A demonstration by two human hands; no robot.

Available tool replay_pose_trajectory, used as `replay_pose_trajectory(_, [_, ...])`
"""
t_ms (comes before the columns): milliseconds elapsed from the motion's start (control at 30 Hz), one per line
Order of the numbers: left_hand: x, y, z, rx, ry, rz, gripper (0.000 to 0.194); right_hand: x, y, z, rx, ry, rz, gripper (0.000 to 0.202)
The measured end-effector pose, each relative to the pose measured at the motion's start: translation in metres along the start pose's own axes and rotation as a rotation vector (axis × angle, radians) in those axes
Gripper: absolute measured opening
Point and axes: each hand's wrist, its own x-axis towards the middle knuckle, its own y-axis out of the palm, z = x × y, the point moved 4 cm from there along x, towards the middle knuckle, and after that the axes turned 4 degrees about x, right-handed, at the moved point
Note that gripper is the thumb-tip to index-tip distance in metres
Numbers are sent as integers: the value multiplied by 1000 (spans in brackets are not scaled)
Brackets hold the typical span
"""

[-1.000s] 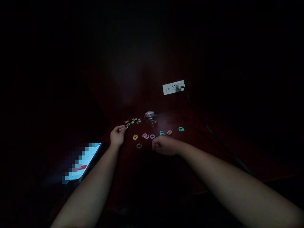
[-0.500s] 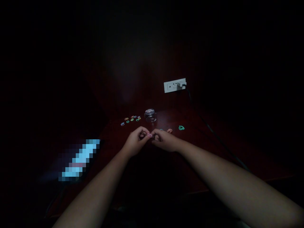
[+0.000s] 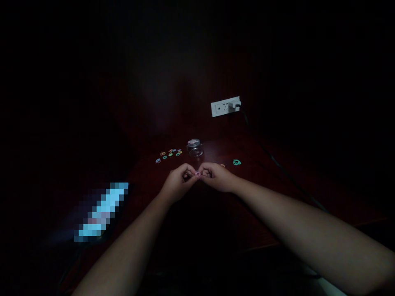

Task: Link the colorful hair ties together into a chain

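Observation:
Both of my hands meet above the dark red table, pinching a small pink ring between their fingertips. My left hand grips it with thumb and index finger, the other fingers curled in. My right hand closes on it from the other side; its fingertips partly cover the ring. Behind my right hand lies an orange loop, mostly hidden, and farther right a green looped piece. A clear lidded jar stands just beyond my hands. Left of it lie several small coloured rings.
A glowing phone-like screen, blurred out, lies at the left. On the wall behind is a white power socket with a plug in it. A dark cable runs from it down the right side. The surroundings are very dark.
My right hand has closed in against the left fingertips, and the pink ring sits slightly farther right. The orange loop is now more covered by my right hand. The view has shifted slightly.

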Motion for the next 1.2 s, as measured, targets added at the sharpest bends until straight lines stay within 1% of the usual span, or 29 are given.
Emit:
replay_pose_trajectory(100, [0,1,2,17,-3,-1,18,0,-2,4,14,-15,-8,7])
replay_pose_trajectory(233, [0,-1,3,68,-8,-32,17,-1,-3,6,-11,-10,-18,6])
replay_pose_trajectory(333, [0,-2,1,73,2,-17,15,-1,-3,5,-28,-4,-22,5])
replay_pose_trajectory(600, [1,1,-7,-17,42,13,7,-2,-4,4,-20,-15,-26,9])
replay_pose_trajectory(767, [1,4,-4,-87,47,61,7,-1,-5,4,-56,-29,-52,7])
replay_pose_trajectory(900, [0,7,-1,-114,40,88,10,-2,-7,4,-94,-4,-70,6])
replay_pose_trajectory(1033, [-1,8,-1,-142,33,84,12,-2,-8,4,-84,-2,-91,6])
replay_pose_trajectory(1200, [0,9,1,-140,5,64,12,-2,-7,5,-61,-8,-76,6])
